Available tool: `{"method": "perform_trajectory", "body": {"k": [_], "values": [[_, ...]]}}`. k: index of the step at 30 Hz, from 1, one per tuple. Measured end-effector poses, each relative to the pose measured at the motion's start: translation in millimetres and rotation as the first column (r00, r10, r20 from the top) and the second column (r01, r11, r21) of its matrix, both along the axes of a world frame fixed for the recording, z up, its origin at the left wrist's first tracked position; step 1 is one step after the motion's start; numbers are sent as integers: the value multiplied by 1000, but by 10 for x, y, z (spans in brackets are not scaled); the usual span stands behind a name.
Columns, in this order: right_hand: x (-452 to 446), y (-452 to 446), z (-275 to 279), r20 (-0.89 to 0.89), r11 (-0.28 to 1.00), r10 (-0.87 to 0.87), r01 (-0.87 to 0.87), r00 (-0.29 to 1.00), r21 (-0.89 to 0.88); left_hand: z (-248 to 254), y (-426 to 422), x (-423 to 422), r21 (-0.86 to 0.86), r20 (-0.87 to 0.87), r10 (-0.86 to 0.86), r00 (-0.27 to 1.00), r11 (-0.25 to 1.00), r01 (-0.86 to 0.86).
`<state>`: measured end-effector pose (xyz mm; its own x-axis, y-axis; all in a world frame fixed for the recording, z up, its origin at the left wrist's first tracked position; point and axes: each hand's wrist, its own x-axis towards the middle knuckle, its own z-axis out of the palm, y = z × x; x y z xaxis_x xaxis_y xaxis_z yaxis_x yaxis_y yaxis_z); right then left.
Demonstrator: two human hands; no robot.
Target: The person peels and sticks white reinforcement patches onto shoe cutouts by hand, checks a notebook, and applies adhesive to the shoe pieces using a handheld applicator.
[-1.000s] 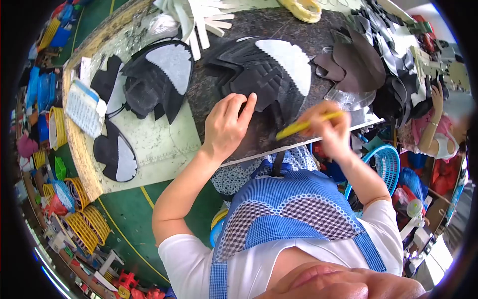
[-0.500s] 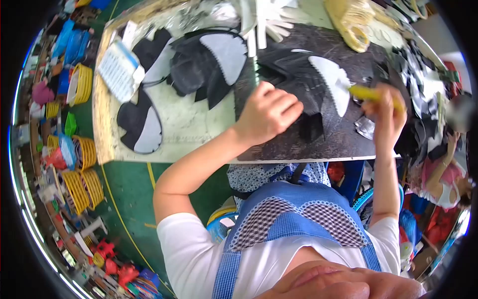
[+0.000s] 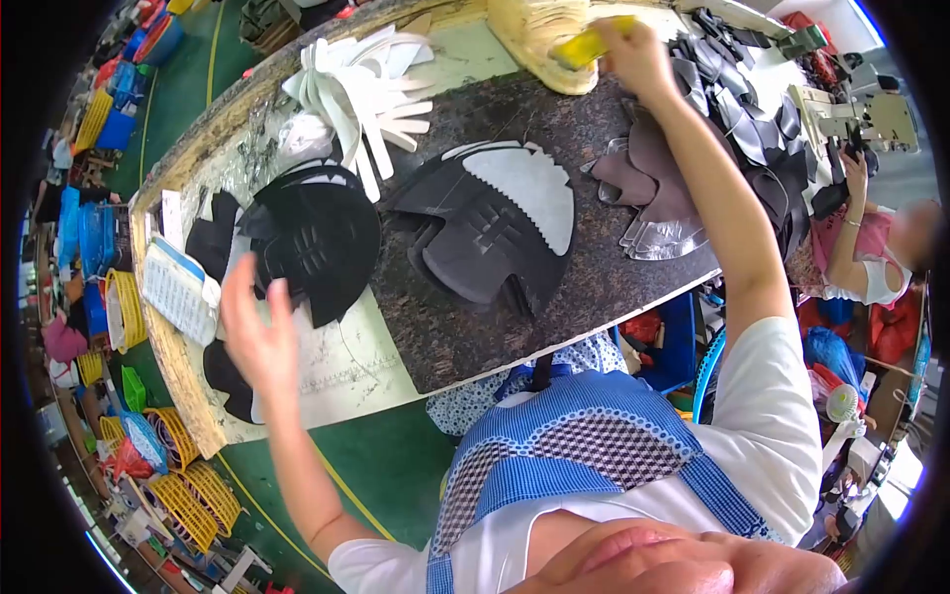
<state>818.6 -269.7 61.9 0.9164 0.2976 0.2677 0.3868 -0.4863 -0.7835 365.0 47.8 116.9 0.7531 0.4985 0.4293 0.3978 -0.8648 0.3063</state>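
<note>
My left hand (image 3: 259,332) is over the lower left edge of a round pile of black pieces (image 3: 317,238), fingers spread, nothing visible in them. My right hand (image 3: 633,54) grips a yellow-handled tool (image 3: 592,42) at the mouth of a pale yellow, crusted container (image 3: 539,40). The tool's tip is hidden. Between my hands, black pieces (image 3: 475,252) with a light grey serrated-edged panel (image 3: 524,188) lie on a dark mottled board (image 3: 435,342). Dark brown pieces (image 3: 658,168) are to the right, under my right forearm.
White strips (image 3: 361,99) fan out at the back left. A worded card (image 3: 181,289) lies by the worn left table edge (image 3: 168,346). Dark scraps (image 3: 742,99) crowd the right. Another person's arm (image 3: 851,198) is at far right, beyond the table.
My right hand has moved from the grey panel up to the container with the yellow tool. My left hand has left the middle pieces, moved left and spread its fingers. The view has shifted.
</note>
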Motion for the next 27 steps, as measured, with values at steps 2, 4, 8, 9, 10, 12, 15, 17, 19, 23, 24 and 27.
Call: {"method": "perform_trajectory", "body": {"k": [2,4,8,9,10,12,15,17,19,23,24,27], "values": [[25,-155,-90,-258,878,20,107,966,467,-164,-462,66,-261,76,-324,943,906,333],[-64,-341,-117,-522,862,138,157,842,481,-326,-870,309,-16,39,-699,714,714,700],[-1115,26,24,-618,822,403,30,674,569,-656,-1377,750,-119,-97,-737,669,675,728],[-1510,205,106,-557,844,391,-44,733,535,-720,-1400,814,-134,-61,-725,686,687,714],[-1755,322,166,-488,862,381,-111,785,494,-725,-1413,864,-143,-47,-717,696,694,706],[-1757,367,67,-193,950,161,-99,968,295,-725,-1429,900,-162,-22,-704,710,703,692],[-1816,610,222,-187,940,279,-228,942,254,-746,-1427,919,-195,21,-694,720,703,684],[-2074,944,467,-226,903,429,-410,874,129,-739,-1438,916,-178,41,-685,727,712,680],[-1922,1055,597,8,830,517,-499,856,-251,-699,-1467,930,-139,82,-654,752,740,658],[-1483,628,693,-35,839,329,-309,944,-447,-535,-1456,884,-233,109,-522,846,814,532],[-1392,441,668,-76,848,287,-290,955,-444,-554,-1392,832,-252,63,-543,838,803,539],[-2032,-17,422,-244,924,320,-358,915,-131,-640,-1290,757,-108,-3,-638,770,765,634]]}}
